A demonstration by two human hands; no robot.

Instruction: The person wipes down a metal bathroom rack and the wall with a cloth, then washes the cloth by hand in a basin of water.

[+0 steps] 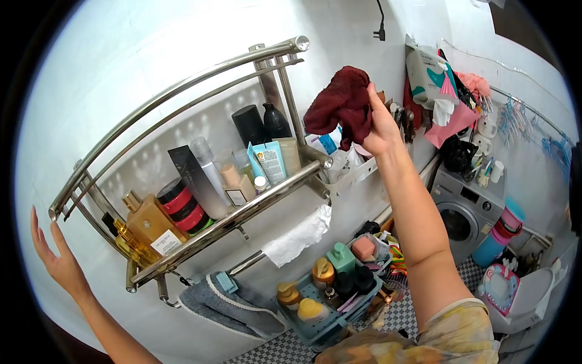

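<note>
My right hand (383,126) holds up a crumpled dark red cloth (341,104), just off the right end of the metal wall rack (182,91). The thumb and part of the palm show; the cloth hides the other fingers. At the far left, my left hand (56,261) is raised with its fingers stretched out, by the left end of the rack's upper rail; whether a fingertip touches it I cannot tell. On the rack stand an amber perfume bottle (151,224), stacked red and black jars (182,206), a tall black box (197,182) and a blue tube (268,164).
Below the rack hang a white cloth (298,236) and a grey towel (233,306). A teal basket (303,327) with several bottles stands lower down. To the right are a washing machine (464,212), a toilet (524,294) and hangers (515,121). A plug (379,33) dangles above.
</note>
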